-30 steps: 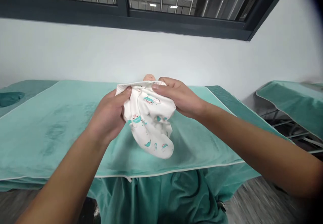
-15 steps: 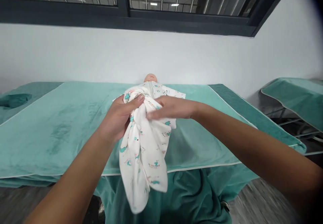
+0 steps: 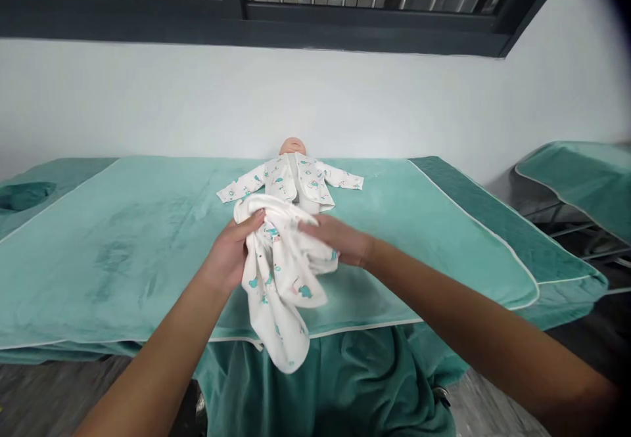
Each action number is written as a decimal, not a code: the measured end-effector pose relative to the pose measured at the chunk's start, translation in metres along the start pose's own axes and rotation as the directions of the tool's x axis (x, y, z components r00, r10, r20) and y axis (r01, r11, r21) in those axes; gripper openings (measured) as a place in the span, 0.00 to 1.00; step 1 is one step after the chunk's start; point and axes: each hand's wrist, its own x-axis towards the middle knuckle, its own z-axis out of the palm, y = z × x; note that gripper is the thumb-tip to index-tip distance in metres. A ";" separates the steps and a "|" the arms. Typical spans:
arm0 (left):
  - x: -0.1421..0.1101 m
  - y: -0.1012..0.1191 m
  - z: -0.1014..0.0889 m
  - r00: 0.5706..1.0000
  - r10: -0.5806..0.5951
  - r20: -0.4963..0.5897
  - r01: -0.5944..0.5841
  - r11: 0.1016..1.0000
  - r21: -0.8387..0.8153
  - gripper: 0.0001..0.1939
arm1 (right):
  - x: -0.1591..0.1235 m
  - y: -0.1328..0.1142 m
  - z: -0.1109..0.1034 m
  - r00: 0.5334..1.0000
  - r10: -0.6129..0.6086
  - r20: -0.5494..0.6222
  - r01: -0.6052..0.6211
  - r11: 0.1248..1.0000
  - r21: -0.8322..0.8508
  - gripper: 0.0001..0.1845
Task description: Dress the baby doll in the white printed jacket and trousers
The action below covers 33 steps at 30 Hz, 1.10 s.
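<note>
Looks like you've got the footed baby pants [image 3: 279, 332] lower mid-frame now, freeing up your view of the jacket [image 3: 280, 177] on the doll [image 3: 292, 146], left hand [image 3: 231, 253] pinching cloth, right hand [image 3: 342, 238] too blurry to tell.

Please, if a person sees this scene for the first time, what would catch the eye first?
Probably the white printed garment at the centre, gripped in the left hand, the blurred right hand against it. Next, perhaps, the doll in a similar printed jacket, lying beyond it on the teal cover. The dark window frame runs above.
</note>
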 end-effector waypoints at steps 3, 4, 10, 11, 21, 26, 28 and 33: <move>0.003 -0.018 -0.002 0.992 -0.128 0.001 0.128 0.992 -0.012 0.24 | -0.008 0.032 -0.003 0.988 0.126 0.088 -0.127 0.992 0.009 0.23; 0.003 -0.024 -0.003 0.986 -0.166 0.015 0.166 0.986 -0.009 0.25 | -0.010 0.042 -0.005 0.994 0.108 0.035 -0.110 0.993 0.046 0.22; 0.004 -0.035 -0.008 0.918 -0.374 0.135 0.350 0.920 0.175 0.22 | -0.014 0.093 -0.033 0.869 -0.086 -0.488 0.087 0.996 -0.020 0.16; 0.005 -0.034 -0.007 0.915 -0.379 0.137 0.337 0.906 0.255 0.21 | -0.014 0.099 -0.037 0.849 -0.109 -0.517 0.091 0.994 -0.060 0.15; 0.026 -0.030 0.027 0.987 -0.086 0.132 -0.077 0.470 0.879 0.09 | -0.001 0.107 -0.046 0.755 -0.375 -0.537 0.077 0.865 -0.496 0.15; 0.028 -0.011 0.033 0.946 -0.245 0.211 0.059 0.773 0.632 0.19 | 0.001 0.101 -0.056 0.717 -0.452 -0.531 0.262 0.880 -0.395 0.18; 0.035 -0.004 0.030 0.914 -0.326 0.239 0.149 0.821 0.551 0.24 | 0.007 0.098 -0.065 0.686 -0.471 -0.554 0.308 0.879 -0.365 0.15; 0.074 0.005 0.021 0.903 -0.372 0.215 0.213 0.822 0.528 0.24 | 0.035 0.089 -0.086 0.676 -0.439 -0.592 0.268 0.895 -0.356 0.17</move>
